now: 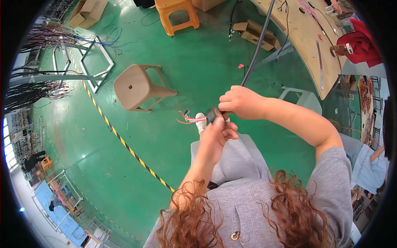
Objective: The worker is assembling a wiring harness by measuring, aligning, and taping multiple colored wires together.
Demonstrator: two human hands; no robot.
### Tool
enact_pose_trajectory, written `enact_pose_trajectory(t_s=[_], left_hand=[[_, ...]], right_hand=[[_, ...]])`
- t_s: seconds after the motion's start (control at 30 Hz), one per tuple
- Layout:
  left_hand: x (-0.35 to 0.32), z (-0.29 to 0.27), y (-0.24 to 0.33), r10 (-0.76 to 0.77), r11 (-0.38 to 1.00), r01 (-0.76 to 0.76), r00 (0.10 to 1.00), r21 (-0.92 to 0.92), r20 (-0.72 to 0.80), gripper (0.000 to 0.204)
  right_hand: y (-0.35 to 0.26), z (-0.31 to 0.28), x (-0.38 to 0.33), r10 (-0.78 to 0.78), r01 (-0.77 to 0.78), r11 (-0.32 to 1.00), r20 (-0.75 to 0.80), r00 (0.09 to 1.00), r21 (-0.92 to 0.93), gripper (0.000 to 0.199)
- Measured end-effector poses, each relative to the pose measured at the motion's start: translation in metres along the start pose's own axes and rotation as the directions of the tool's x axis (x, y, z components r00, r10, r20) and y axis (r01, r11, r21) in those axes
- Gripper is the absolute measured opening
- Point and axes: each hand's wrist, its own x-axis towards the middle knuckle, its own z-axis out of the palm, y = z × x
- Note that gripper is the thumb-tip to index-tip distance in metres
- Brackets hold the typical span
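Observation:
My right hand (240,101) is closed round a thick black cable (259,43) that runs up and away to the far edge of the view. Just to its left, my left hand (218,131) holds a black roll that looks like tape (213,115), smeared by motion, against the cable's near end. The thumb and forefinger are on the roll while the other fingers curl loosely beside it. Thin loose wires (189,119), red, pink, yellow and blue, stick out leftward past the roll. The cable's end itself is hidden by my hands.
A beige stool (134,87) stands to the left, an orange stool (178,16) farther off. A long wooden workbench (306,37) curves along the right, with an opened cardboard box (257,35) beneath. Racks of hanging wires (41,78) line the left. Another person (368,165) is at far right.

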Motion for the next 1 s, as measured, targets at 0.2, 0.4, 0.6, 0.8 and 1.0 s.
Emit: enact_pose_trajectory(t_s=[0.2,0.4,0.6,0.8,1.0], left_hand=[[-0.001,0.007,-0.012,0.279,0.916,-0.229,0.954,0.33,-0.113,0.024],[0.04,0.002,0.01,0.826,-0.385,-0.26,0.33,0.885,0.456,0.022],[0.038,-0.002,0.006,0.689,-0.305,-0.29,0.59,0.907,0.421,0.012],[0.015,-0.001,0.015,0.391,-0.102,-0.299,0.865,0.949,0.315,0.023],[0.037,-0.006,0.027,-0.162,0.691,0.154,0.985,0.706,-0.056,0.009]], right_hand=[[0.0,-0.001,-0.007,0.044,-0.034,0.989,-0.069,0.997,0.144,0.012],[-0.005,-0.004,-0.017,0.134,-0.112,0.952,-0.058,0.989,0.285,0.012],[-0.006,-0.002,-0.025,0.132,-0.101,0.953,-0.095,0.987,0.286,0.012],[-0.006,-0.007,-0.028,0.041,-0.029,0.991,-0.091,0.995,0.127,0.015],[-0.002,-0.001,-0.036,-0.167,0.145,0.974,-0.122,0.978,-0.172,0.017]])
